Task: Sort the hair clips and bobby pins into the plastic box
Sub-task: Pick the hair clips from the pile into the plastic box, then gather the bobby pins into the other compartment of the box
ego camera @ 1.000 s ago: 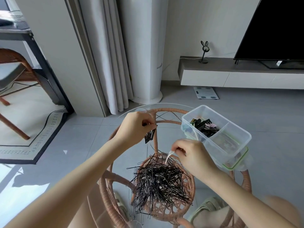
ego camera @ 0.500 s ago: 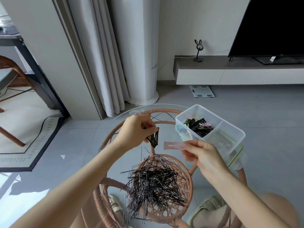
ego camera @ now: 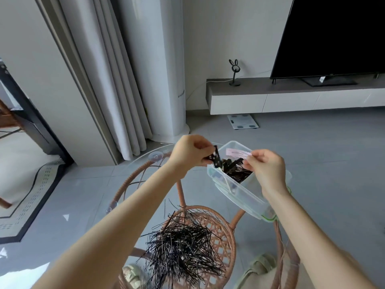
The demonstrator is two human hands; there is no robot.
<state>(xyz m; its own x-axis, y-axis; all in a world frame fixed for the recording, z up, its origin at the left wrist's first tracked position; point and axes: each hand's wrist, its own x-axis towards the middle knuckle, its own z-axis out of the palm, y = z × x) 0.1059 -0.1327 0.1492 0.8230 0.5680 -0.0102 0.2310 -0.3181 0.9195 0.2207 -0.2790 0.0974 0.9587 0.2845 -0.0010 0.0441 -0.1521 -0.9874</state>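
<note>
2 hands: both up at the far end of the plastic box (ego camera: 246,197), well apart from the heap of pins.
Left hand (ego camera: 191,152): fingers curled, pinching a small bunch of black clips (ego camera: 216,159) (speckled with pale dots) at the box's far-left rim.
Right hand (ego camera: 265,171): thumb and fingertips pinch 1 pink clip (ego camera: 237,152) by its end, and it lies flat over the far compartment.
Plastic box: clear, on the right of the glass tabletop (ego camera: 143,181); dark clips (ego camera: 236,171) heaped in its far compartment.
Bobby pins (ego camera: 183,247): loose black heap on the glass, near the person.
</note>
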